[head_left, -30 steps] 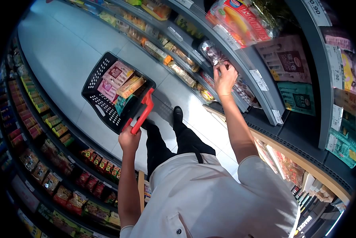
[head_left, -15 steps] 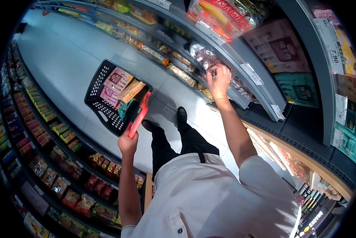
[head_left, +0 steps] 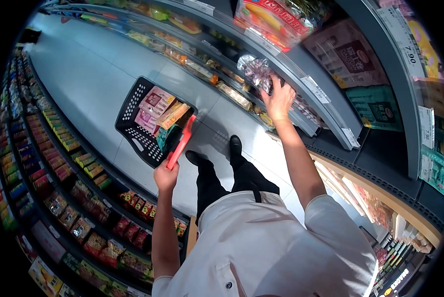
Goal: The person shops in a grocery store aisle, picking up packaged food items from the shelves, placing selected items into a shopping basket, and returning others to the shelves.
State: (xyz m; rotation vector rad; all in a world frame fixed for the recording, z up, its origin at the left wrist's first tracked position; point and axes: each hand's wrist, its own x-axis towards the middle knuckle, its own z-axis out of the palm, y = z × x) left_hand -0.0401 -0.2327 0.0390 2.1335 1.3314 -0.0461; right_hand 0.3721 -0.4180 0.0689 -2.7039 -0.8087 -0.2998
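Note:
My left hand (head_left: 166, 176) is closed around the red handle (head_left: 181, 142) of a dark shopping basket (head_left: 132, 129), which hangs tilted above the floor. Inside the basket lie pink snack packs (head_left: 155, 103), an orange-yellow pack (head_left: 173, 114) and a teal pack (head_left: 167, 137). On the right, my right hand (head_left: 280, 100) reaches to a shelf, fingers spread, against the edge of a shiny clear plastic package (head_left: 257, 70). Its thumb and index finger sit near the package's lower end; how firmly they touch it cannot be told.
Shelves of snacks (head_left: 58, 163) curve along the left side of the tiled aisle (head_left: 98, 74). Above my right hand stands a red and yellow pack (head_left: 276, 22). Pink packs (head_left: 353, 54) and a teal pack (head_left: 375, 109) fill the shelf at right, behind price tags (head_left: 315, 89).
The fingers of my right hand have spread from a curled pose beside the shiny package. My view has shifted slightly; the basket appears a little farther right, still in my left hand.

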